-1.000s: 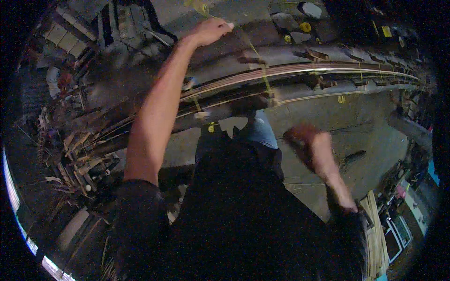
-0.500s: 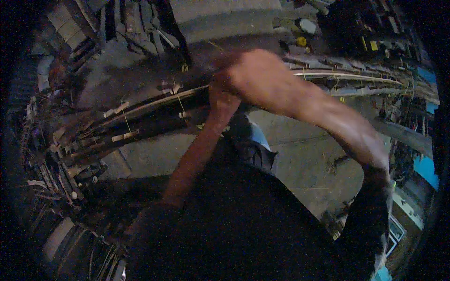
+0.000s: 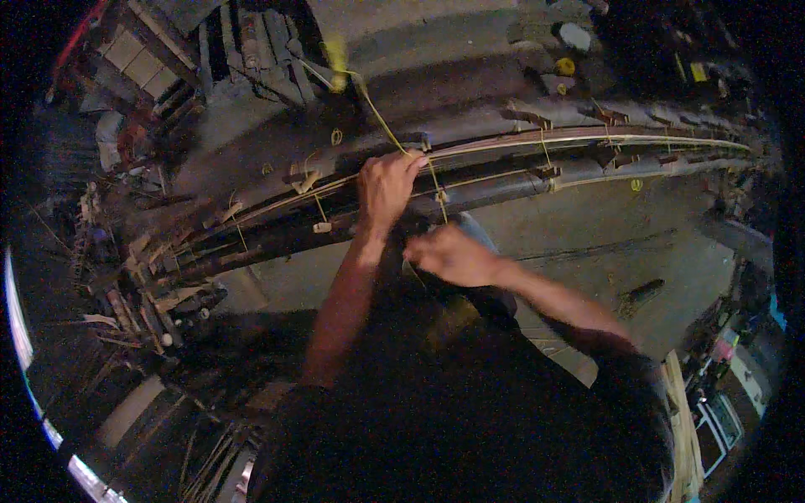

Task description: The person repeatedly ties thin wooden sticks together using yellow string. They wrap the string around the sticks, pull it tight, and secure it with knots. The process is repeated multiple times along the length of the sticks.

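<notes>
Long, thin pale strips [image 3: 495,146] run bundled in a curve from left to right between two dark rails. My left hand [image 3: 386,191] is closed at the bundle, its thumb and fingertips pinching a yellow cord [image 3: 381,119] there. One stretch of this cord rises beyond the hand to a blurred yellow clump [image 3: 336,63]. Another drops past the near rail [image 3: 503,186] toward my right hand [image 3: 457,256]. That hand is closed in front of my body, slightly blurred, with the cord leading to its fingers.
Along both rails, small wooden pegs [image 3: 549,173] hold other yellow ties across the strips. Beyond the far rail lie a yellow roll [image 3: 565,66] and a white round object [image 3: 575,35]. Timber pieces [image 3: 138,63] are stacked at the far left.
My right hand has come back from above the bundle toward my body. The left hand, partly covered before, now shows at the strips. The yellow cord has come into sight.
</notes>
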A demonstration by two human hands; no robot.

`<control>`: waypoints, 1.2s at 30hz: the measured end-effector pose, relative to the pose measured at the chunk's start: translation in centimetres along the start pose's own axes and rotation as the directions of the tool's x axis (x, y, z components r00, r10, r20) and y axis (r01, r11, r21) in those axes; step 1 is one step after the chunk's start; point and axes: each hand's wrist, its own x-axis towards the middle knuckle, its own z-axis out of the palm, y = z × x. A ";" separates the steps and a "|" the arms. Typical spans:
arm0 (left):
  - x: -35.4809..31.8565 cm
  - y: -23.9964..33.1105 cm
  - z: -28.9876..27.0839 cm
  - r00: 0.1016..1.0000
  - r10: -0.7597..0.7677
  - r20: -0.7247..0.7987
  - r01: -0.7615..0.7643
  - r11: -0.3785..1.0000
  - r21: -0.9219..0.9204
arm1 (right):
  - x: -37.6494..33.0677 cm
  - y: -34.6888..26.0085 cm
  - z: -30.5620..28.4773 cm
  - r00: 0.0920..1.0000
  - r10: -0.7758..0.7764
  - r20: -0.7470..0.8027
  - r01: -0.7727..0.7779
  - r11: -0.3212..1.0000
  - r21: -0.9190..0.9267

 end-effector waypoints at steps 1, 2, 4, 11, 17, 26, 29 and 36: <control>-0.2 0.0 0.1 0.999 -0.031 0.043 0.033 0.998 -0.046 | -0.9 4.1 4.5 0.983 0.107 0.149 -0.087 0.987 -0.136; -0.5 -0.3 0.3 0.994 -0.083 0.067 0.098 0.962 -0.257 | -0.6 5.2 6.0 0.961 0.150 0.232 -0.101 0.972 -0.211; 2.2 1.5 -1.8 0.996 -0.034 0.086 0.074 0.850 -0.522 | 1.4 6.6 8.4 0.903 0.226 0.366 -0.083 0.926 -0.367; 12.8 -2.3 3.6 0.793 -0.197 0.576 0.574 0.558 -0.599 | -1.4 7.8 6.4 0.977 0.020 0.211 0.080 0.888 -0.453; 13.1 -15.9 -4.7 0.946 0.053 0.319 -0.027 0.996 -0.087 | -2.4 -1.9 7.6 0.988 0.154 -0.018 -0.133 0.898 0.420; -6.6 -17.3 -10.4 0.979 0.194 0.066 -0.163 0.932 -0.322 | 7.3 -11.9 9.6 0.829 0.446 -0.336 -0.363 0.888 0.283; -7.7 -17.2 -7.5 0.994 0.036 -0.107 -0.054 0.984 -0.171 | 16.9 -18.9 2.9 0.986 -0.064 0.154 0.150 0.745 -0.650; -6.1 -15.9 -7.0 0.995 0.008 -0.101 -0.024 0.987 -0.160 | 25.1 -1.8 2.6 0.975 0.104 -0.198 -0.211 0.719 -0.662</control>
